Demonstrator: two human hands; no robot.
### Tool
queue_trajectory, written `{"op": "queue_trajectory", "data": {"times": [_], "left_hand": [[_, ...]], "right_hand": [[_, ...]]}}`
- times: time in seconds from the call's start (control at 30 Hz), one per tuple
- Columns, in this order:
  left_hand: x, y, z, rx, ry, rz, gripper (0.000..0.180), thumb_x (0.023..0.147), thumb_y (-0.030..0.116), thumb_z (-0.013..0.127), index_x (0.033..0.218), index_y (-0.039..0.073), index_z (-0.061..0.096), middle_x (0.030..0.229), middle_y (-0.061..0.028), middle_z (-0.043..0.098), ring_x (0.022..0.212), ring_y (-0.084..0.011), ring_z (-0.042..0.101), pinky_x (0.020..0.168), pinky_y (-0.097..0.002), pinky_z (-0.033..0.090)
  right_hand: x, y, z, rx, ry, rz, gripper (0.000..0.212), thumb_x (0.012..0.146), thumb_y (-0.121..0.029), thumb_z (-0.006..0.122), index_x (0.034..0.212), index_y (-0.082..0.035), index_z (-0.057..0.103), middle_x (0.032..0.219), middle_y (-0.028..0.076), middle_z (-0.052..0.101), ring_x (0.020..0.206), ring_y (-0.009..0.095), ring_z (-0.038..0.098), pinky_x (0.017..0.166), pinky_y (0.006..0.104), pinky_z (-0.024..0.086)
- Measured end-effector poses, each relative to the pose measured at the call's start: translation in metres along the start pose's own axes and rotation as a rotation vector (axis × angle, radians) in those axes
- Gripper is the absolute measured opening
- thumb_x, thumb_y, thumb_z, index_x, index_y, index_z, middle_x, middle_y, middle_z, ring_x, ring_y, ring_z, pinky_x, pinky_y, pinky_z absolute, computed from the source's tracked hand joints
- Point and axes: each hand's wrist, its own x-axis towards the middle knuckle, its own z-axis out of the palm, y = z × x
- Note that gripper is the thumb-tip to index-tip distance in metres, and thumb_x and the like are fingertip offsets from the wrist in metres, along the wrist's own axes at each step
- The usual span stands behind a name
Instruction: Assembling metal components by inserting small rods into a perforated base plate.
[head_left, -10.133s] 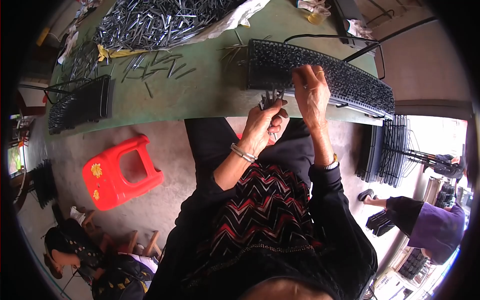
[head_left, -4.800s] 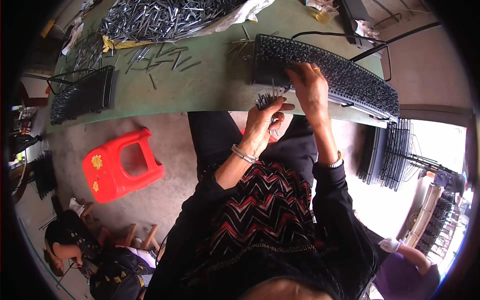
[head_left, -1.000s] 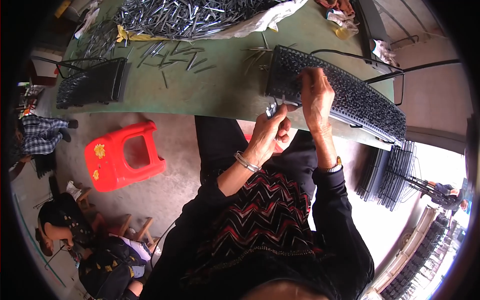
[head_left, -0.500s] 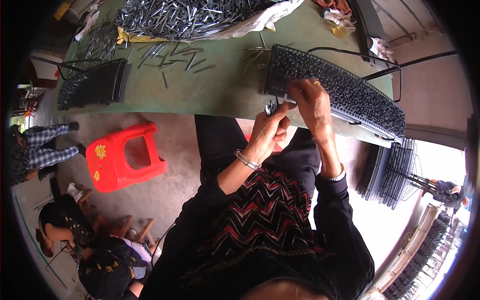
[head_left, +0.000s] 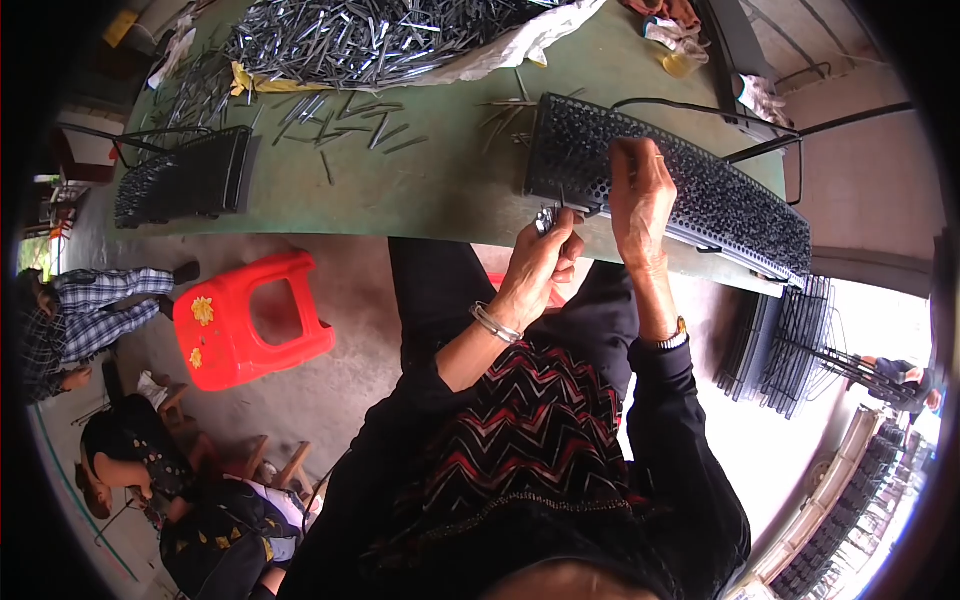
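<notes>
My left hand [head_left: 543, 262] is closed round a small bunch of thin metal strips [head_left: 545, 220], their ends poking up past the thumb near the table's front edge. Over a long black perforated rack [head_left: 740, 195] is my right hand [head_left: 643, 205], its fingers pinched together. Whatever those fingertips hold, if anything, is hidden. Dark strip ends crowd much of the rack's holes, while bare holes show at its left front corner. The rack lies slanted along the right part of the green table [head_left: 420, 190].
A heap of metal strips [head_left: 370, 40] lies on a sack at the back, with loose strips [head_left: 385, 125] before it. Another black rack [head_left: 185, 180] rests at the left. A red stool [head_left: 250, 320] stands on the floor. Several people sit at the left; stacked racks [head_left: 775, 350] stand right.
My right hand has moved away from the left hand, to the right and farther over the rack. My left hand has barely moved and keeps its bunch of strips.
</notes>
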Motion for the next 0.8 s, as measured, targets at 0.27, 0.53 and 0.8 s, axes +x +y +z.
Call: {"op": "queue_trajectory", "data": {"times": [0.27, 0.53, 0.8], "left_hand": [[-0.002, 0.004, 0.002, -0.043, 0.012, -0.021, 0.034, 0.093, 0.033, 0.058, 0.105, 0.001, 0.059, 0.064, 0.0003, 0.049, 0.05, -0.0021, 0.037, 0.041, -0.0163, 0.026], [-0.008, 0.003, 0.005, 0.055, -0.011, -0.012, 0.036, 0.093, 0.035, 0.059, 0.102, 0.0, 0.063, 0.063, 0.0026, 0.048, 0.048, -0.0013, 0.035, 0.04, -0.017, 0.024], [-0.011, 0.002, 0.006, 0.087, -0.004, 0.016, 0.034, 0.093, 0.032, 0.058, 0.103, 0.0, 0.064, 0.061, 0.0047, 0.044, 0.048, -0.001, 0.032, 0.041, -0.0173, 0.024]], "right_hand": [[-0.002, -0.002, 0.005, -0.193, -0.122, -0.092, 0.008, 0.08, -0.012, 0.067, 0.087, -0.011, 0.064, 0.089, 0.006, 0.057, 0.072, 0.026, 0.061, 0.059, 0.0368, 0.049], [0.008, -0.001, -0.002, -0.213, -0.25, -0.138, 0.01, 0.08, -0.015, 0.067, 0.09, -0.015, 0.068, 0.089, 0.005, 0.057, 0.076, 0.026, 0.062, 0.063, 0.0373, 0.05], [-0.008, -0.004, -0.014, -0.015, -0.318, 0.056, 0.016, 0.081, -0.014, 0.066, 0.095, -0.007, 0.07, 0.08, 0.01, 0.059, 0.073, 0.024, 0.061, 0.064, 0.0327, 0.047]]}}
